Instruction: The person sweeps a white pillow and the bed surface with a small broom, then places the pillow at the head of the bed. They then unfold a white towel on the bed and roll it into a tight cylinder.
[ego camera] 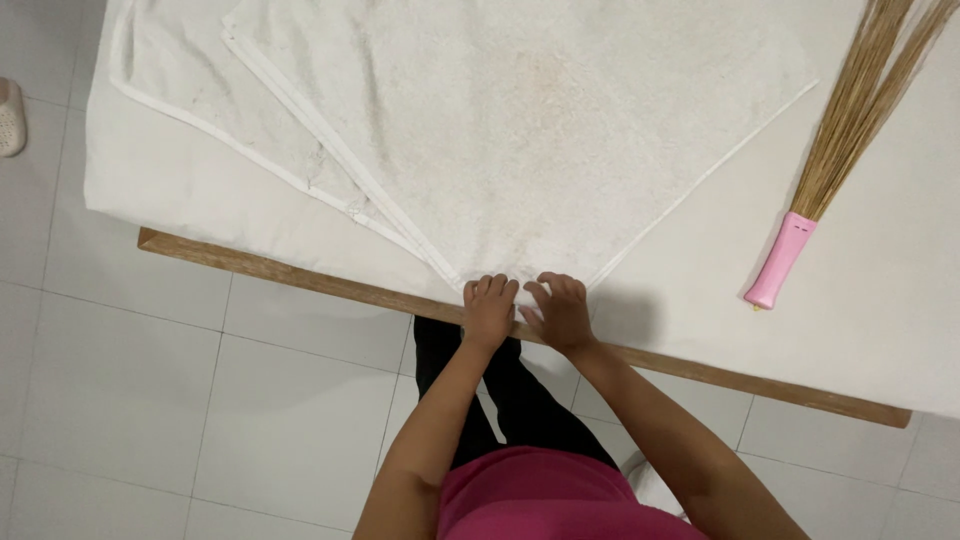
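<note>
A white towel (520, 130) lies spread on a bed covered in a white sheet (880, 300), one corner pointing toward me at the near edge. A second layer of the towel is folded over it, so its hemmed edges run diagonally at the left. My left hand (489, 309) and my right hand (560, 311) rest side by side on that near corner, fingers curled down onto the cloth. Both hands press the corner against the wooden bed frame (300, 280).
A straw broom (860, 100) with a pink handle (781, 262) lies on the sheet at the right. White floor tiles (150, 400) lie below the frame. A pale slipper (10, 115) sits at the far left edge.
</note>
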